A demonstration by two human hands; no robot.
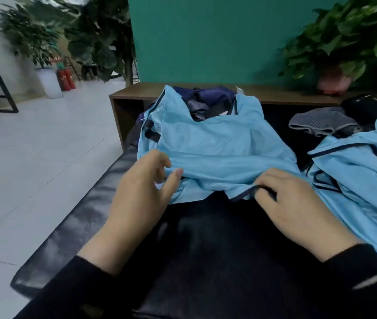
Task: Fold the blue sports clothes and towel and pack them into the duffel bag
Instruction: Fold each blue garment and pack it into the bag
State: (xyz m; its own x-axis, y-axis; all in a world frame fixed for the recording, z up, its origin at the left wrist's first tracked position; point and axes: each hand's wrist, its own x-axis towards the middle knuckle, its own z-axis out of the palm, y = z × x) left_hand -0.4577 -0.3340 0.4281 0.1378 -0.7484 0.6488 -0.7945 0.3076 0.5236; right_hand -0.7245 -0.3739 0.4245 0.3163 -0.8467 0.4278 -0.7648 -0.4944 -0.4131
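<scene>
Hands meet at the near hem of a light-blue sleeveless jersey point(215, 143) spread on a black padded bench point(86, 215). We see the left hand point(143, 194) pinching a fold of the fabric between thumb and fingers at the left corner, while the right hand point(295, 203) has its fingertips curled onto the dark-trimmed hem point(245, 193). The jersey runs straight away from both hands, its long axis pointing at the navy duffel bag point(206, 97) just beyond the neckline, its shoulders draped over the bag's opening. We judge the two hands about equally near, so a fold away from us would carry the hem toward the bag. A second light-blue garment point(362, 166) lies just right of the right hand, crowding that side; a grey knitted cloth point(321, 123), perhaps the towel, sits beyond it. Left of the left hand the bench edge drops off close by, leaving little room; bare bench opens between the wrists.
</scene>
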